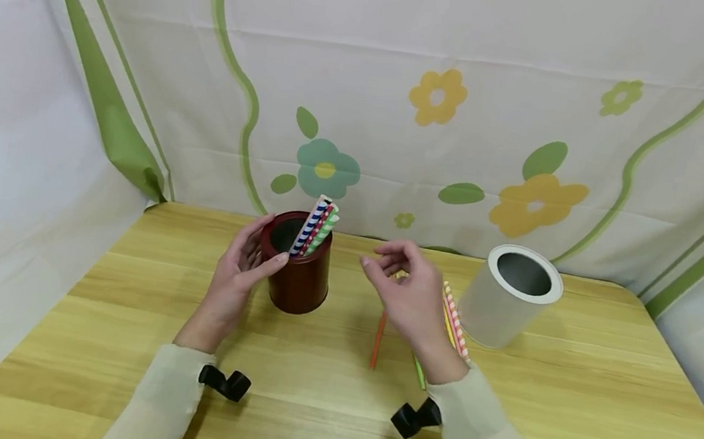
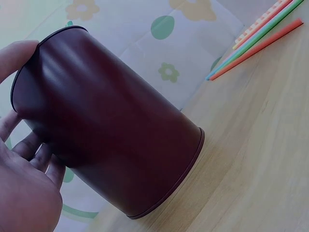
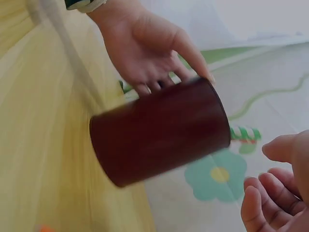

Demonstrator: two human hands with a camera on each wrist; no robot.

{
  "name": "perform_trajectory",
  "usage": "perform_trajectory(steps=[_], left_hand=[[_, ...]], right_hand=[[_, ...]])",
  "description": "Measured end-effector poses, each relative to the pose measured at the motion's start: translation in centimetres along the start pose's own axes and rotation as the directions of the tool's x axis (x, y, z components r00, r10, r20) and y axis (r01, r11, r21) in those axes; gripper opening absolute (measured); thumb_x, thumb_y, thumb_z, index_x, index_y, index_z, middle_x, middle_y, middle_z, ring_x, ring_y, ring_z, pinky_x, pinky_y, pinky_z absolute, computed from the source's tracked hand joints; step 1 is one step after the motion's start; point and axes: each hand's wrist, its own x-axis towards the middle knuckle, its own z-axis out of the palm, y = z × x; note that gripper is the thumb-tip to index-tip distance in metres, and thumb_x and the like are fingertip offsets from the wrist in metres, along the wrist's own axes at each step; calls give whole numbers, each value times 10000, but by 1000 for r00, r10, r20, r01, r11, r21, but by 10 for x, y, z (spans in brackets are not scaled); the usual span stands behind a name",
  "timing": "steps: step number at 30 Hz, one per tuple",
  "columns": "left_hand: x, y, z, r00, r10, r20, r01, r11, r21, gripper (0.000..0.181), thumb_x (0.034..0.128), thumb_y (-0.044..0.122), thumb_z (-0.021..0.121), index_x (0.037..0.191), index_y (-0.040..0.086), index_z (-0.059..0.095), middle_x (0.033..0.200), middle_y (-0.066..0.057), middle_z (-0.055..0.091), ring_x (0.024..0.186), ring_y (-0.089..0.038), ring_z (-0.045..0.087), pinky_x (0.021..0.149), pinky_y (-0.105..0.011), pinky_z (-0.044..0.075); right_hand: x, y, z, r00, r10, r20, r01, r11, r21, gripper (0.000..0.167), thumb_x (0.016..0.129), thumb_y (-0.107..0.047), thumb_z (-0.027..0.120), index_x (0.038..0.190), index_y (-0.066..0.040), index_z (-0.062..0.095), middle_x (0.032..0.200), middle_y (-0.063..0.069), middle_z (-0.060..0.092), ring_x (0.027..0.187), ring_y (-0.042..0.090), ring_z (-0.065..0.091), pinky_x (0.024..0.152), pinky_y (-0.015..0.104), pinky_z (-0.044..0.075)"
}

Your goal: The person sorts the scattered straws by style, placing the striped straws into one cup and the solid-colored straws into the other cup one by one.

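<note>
My left hand (image 1: 234, 278) holds a dark red can (image 1: 299, 288) upright on the table, its thumb at the near rim and the other fingers along the left side. Several striped paper straws (image 1: 314, 233), navy, red and green with white, lean out of that can. To the right, my right hand (image 1: 412, 293) hovers with loosely bent fingers and nothing between them. Beneath and beside it lie loose straws, among them an orange straw (image 1: 378, 343) and a pink-striped straw (image 1: 456, 322); the hand partly hides them. In the right wrist view, green-striped straw ends (image 3: 246, 133) point toward the right fingers.
A white can (image 1: 499, 311) with an open top stands right of the loose straws. Behind the wooden table (image 1: 313, 427) hangs a pale curtain (image 1: 377, 17) with printed flowers.
</note>
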Motion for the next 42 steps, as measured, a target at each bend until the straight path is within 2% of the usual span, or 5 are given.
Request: perform_trajectory(steps=[10,18,24,32,42], left_hand=[[3,1,3,1000,10,15,-10,1000,7,758,1025,103,704,1682,209,341,1699,17,404,1571,-195,376,1373,-438,181],[3,1,4,1000,11,16,-11,1000,4,740,1031,108,695,1675,233,355,1701,25,398,1571,-189,370,1371,-434,183],[2,1,3,1000,6,9,-6,1000,-7,729,1034,96,686,1671,244,363,1696,27,401,1555,-183,380,1362,-437,198],[1,1,2,1000,-2,2,2,1000,0,722,1033,102,686,1664,258,370,1697,24,399,1553,-183,378,1361,-434,196],[0,2,2,1000,-5,-1,5,1000,3,719,1036,103,682,1665,254,369,1697,17,397,1549,-189,380,1358,-439,209]], right_hand=[[-28,41,-54,985,105,-135,-115,991,-69,217,982,-192,802,1137,-62,722,935,-10,700,841,73,639,697,165,513],[-51,61,-84,974,163,-160,-187,971,-151,221,996,-209,793,1138,-59,715,969,30,706,813,54,635,709,147,537],[-63,71,-91,982,125,-138,-157,954,-254,181,984,-188,800,1096,-62,732,965,87,738,773,38,642,700,144,535],[-73,79,-107,966,223,-128,-256,881,-397,198,967,-254,804,1056,-91,737,958,64,746,759,58,632,673,195,529],[-78,89,-116,974,215,-64,-215,816,-536,184,914,-189,829,1002,-71,720,870,26,721,728,71,627,660,201,510]])
